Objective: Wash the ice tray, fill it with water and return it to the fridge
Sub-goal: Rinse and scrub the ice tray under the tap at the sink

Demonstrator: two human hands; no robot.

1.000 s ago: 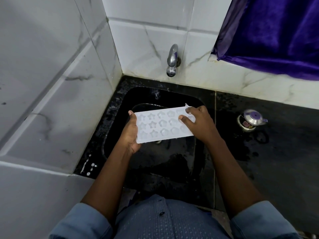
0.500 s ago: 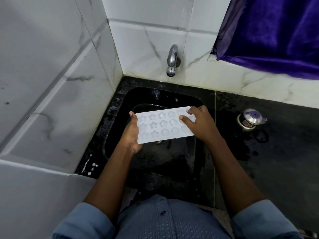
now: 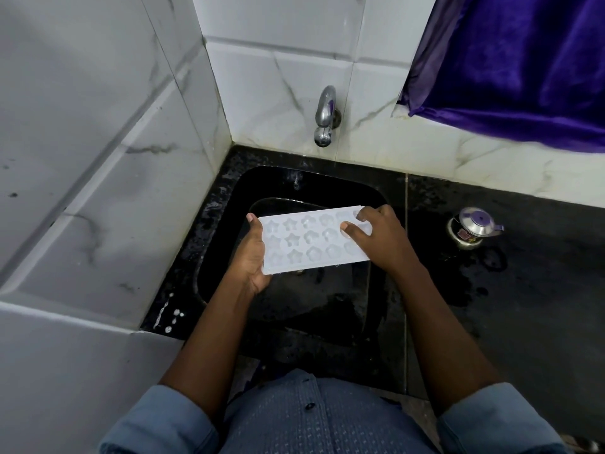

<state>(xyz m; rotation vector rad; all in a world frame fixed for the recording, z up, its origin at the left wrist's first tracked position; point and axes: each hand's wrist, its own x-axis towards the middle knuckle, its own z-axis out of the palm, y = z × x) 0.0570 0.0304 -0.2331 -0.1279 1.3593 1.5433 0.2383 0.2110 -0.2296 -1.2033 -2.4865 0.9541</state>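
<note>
Head view: ice tray (image 3: 314, 240) at frame centre, held level over black sink (image 3: 229, 224), below tap (image 3: 324, 116). Left hand (image 3: 250, 257) and right hand (image 3: 381, 239) each grip one end, likely so drips fall in basin.

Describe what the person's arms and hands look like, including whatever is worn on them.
Both forearms are bare, with blue sleeves pushed up to about the elbows. The sleeve fabric matches the buttoned blue shirt, which carries a fine, small pattern. The left hand and right hand are bare: no gloves, and no rings, watch or bracelet show on the fingers or wrists.
</note>
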